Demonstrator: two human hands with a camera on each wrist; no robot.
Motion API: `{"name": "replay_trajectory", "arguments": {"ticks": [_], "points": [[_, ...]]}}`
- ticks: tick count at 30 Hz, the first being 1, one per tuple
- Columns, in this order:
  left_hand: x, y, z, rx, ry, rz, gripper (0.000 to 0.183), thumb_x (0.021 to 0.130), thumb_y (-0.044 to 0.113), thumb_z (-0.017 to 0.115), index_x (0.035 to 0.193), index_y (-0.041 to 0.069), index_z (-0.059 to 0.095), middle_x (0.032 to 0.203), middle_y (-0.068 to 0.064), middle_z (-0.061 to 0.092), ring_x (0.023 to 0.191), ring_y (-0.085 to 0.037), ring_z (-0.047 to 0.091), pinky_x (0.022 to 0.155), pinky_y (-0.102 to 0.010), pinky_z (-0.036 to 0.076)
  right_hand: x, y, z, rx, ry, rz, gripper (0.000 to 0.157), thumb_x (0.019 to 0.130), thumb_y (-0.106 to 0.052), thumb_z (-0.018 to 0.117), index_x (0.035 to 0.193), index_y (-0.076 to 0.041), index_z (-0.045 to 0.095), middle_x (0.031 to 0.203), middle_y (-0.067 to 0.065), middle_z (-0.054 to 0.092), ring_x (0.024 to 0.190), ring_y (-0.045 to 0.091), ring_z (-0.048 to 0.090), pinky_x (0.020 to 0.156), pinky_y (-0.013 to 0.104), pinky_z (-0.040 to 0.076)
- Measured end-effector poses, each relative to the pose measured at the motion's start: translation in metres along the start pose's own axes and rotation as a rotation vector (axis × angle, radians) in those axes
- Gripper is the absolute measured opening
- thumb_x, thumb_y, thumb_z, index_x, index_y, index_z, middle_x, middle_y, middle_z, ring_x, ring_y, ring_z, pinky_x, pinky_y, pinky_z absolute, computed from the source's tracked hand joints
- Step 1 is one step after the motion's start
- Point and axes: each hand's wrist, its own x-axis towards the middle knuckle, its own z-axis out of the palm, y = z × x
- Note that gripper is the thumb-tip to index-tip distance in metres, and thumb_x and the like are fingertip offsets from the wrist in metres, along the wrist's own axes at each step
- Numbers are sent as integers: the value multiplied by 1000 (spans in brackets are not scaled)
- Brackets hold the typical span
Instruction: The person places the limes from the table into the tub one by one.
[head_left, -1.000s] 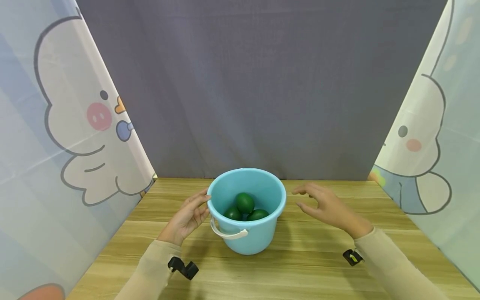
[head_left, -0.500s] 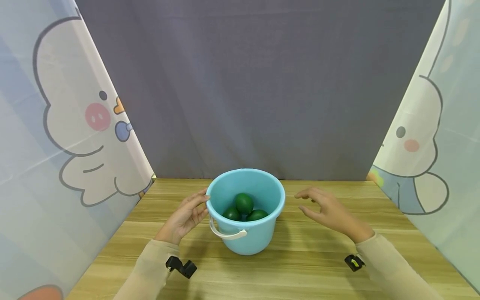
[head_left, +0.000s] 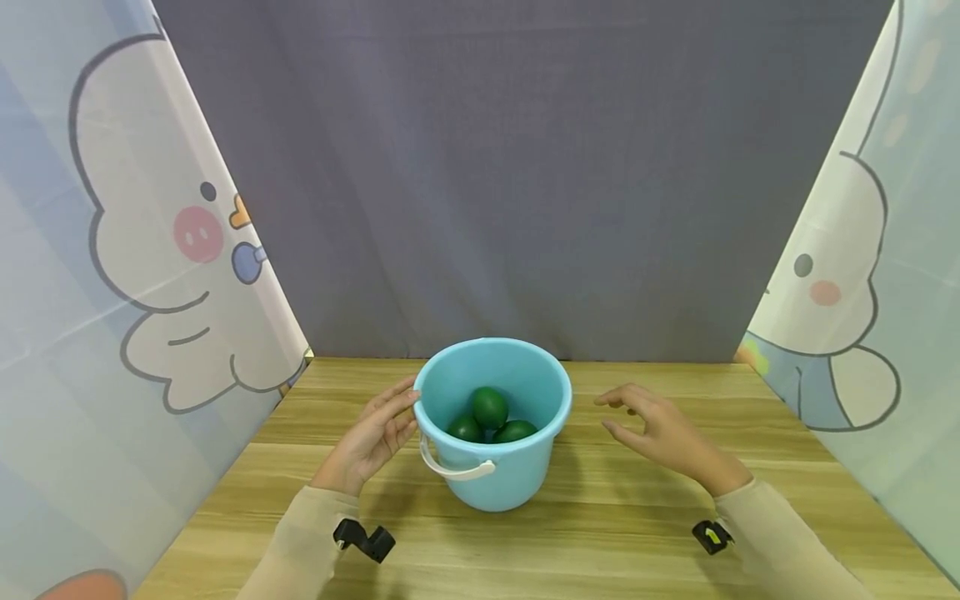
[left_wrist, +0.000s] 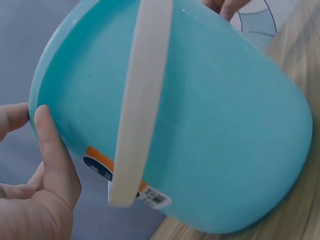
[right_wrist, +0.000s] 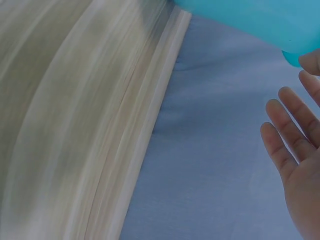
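Observation:
A light blue plastic bucket (head_left: 495,475) stands upright on the wooden table, its white handle (head_left: 459,472) hanging down at the front left. Inside lie three smooth, dark green, rounded fruits (head_left: 490,407), avocado-like in look. My left hand (head_left: 375,437) pinches the bucket's left rim with thumb and finger; the left wrist view shows fingertips (left_wrist: 44,112) at the rim edge. To the right of the bucket, my right hand (head_left: 660,429) hovers apart from it, fingers loosely bent and holding nothing. The right wrist view shows its fingers (right_wrist: 287,127) spread.
The wooden table (head_left: 300,467) runs back to a dark grey curtain (head_left: 465,183). Curtains printed with cartoon animals flank both sides, left curtain (head_left: 45,375) and right curtain (head_left: 922,350). A label with a barcode (left_wrist: 156,197) is stuck to the bucket.
My right hand has drawn slightly away from the bucket, to the right and down. The left hand, bucket and fruits stay as they were.

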Motion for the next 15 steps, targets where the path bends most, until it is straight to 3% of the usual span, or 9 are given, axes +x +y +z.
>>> {"name": "replay_trajectory", "arguments": {"ticks": [10,15], "points": [[0,-5,-5,22,-27,50,55,104,16,55,154,8,32,119,-4,60,84,-8,68,73,-17,58,-7,2,3,1,-8,25,36,83,0,78,116,-6,66,113,3,68,98,19,65,73,39,60],[-1,-7,-7,126,18,82,53,104,19,56,152,8,37,127,-4,57,93,-12,68,74,-22,59,-10,3,4,0,-11,36,36,83,-1,78,117,-8,66,113,4,68,98,15,64,71,41,60]]}}
